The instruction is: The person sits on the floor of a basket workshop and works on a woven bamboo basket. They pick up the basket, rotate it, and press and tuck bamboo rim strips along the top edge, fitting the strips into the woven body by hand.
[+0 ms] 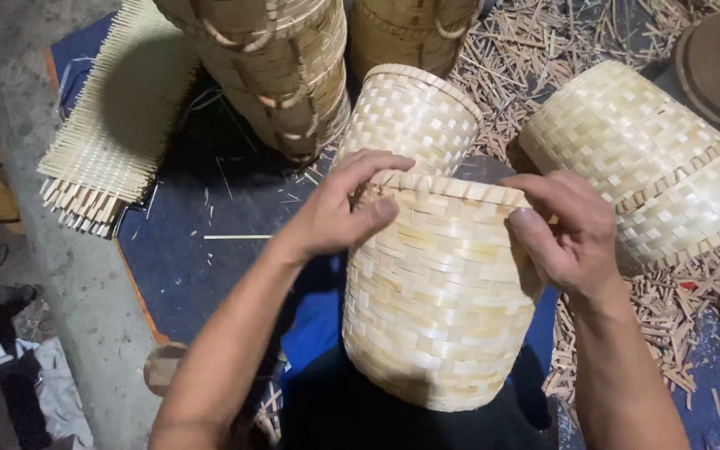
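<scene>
On the lap | woven basket | left hand, right hand fingers apparently pinched shut on its rim

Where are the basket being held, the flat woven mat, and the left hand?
Basket (435,317), head view, woven side wall.
Mat (118,117), head view, middle of the weave.
Left hand (339,212), head view, back of hand.

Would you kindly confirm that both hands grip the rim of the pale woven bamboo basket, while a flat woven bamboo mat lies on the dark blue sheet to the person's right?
Not quite: the head view shows the flat woven bamboo mat on the dark blue sheet to the person's left. The left hand and right hand do grip the rim of the pale woven bamboo basket.
</scene>
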